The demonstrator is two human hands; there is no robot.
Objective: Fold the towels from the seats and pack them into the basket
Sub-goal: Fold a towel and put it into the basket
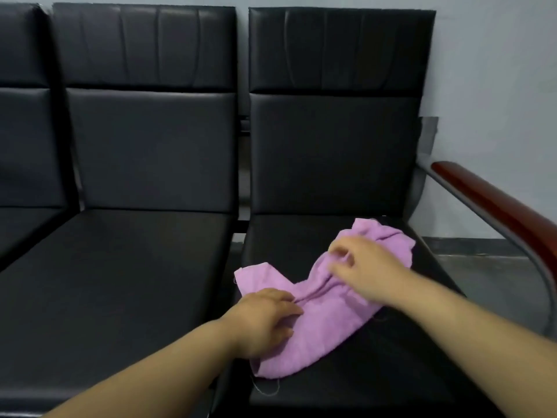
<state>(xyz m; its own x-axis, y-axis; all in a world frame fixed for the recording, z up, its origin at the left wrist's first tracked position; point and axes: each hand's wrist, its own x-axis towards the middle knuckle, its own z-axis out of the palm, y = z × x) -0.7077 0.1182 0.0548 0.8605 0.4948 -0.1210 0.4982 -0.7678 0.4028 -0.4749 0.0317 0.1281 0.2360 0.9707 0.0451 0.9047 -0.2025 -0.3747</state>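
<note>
A crumpled pink towel (pixel 319 321) lies on the right-hand black seat (pixel 376 372), stretched from the seat's front left towards its back right. My left hand (pixel 265 321) rests on the towel's near left part, fingers curled onto a fold. Over the towel's middle, my right hand (pixel 364 267) pinches a ridge of cloth between thumb and fingers. No basket is in view.
A black middle seat (pixel 120 282) stands to the left, with another seat (pixel 18 224) at the far left edge. A red-brown wooden armrest (pixel 497 206) on a metal frame borders the right seat. Behind the chairs is a pale wall.
</note>
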